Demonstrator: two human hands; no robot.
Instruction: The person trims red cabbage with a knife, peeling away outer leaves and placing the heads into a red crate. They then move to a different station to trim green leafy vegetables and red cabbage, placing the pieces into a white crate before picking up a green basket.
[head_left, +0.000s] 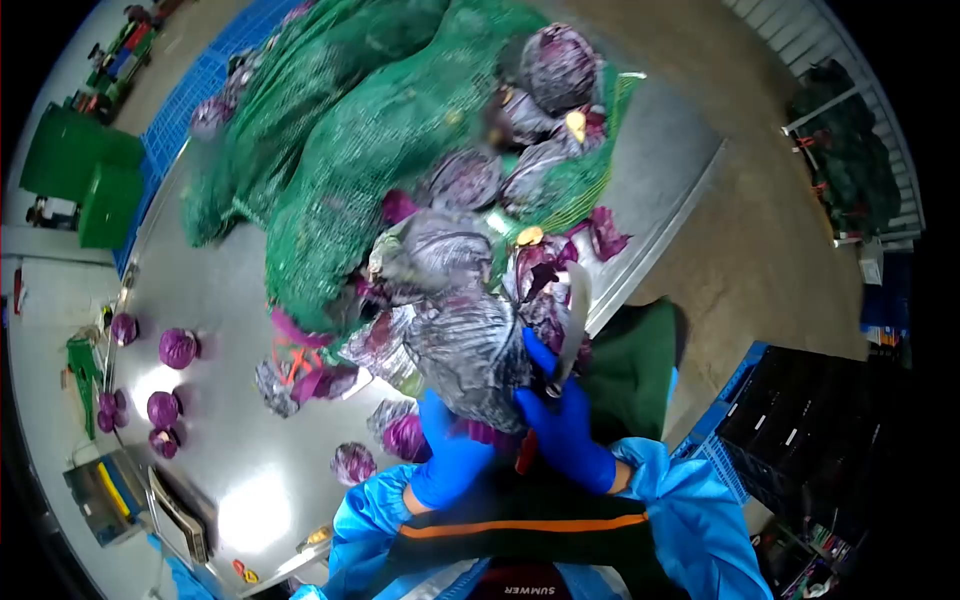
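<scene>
A large red cabbage point(465, 350) with dull, veined outer leaves sits in front of me at the near side of the metal table. Gloved in blue, my left hand point(450, 460) grips its lower left side, fingers partly hidden by leaves. My right hand point(568, 435), also in a blue glove, is closed around a knife point(576, 320) at the cabbage's right side, the curved blade pointing away from me. Cabbage leaves point(540, 285) lie just beyond the blade. Green mesh sacks point(350, 170) with more red cabbages point(560, 68) spilling out cover the far part of the table.
On the left of the metal table point(235, 400) lie several small trimmed cabbages point(178, 348). Loose leaves and a small cabbage point(353, 463) are nearer me. A dark green bin point(630, 370) stands by the right edge, with black crates point(800, 420) farther right.
</scene>
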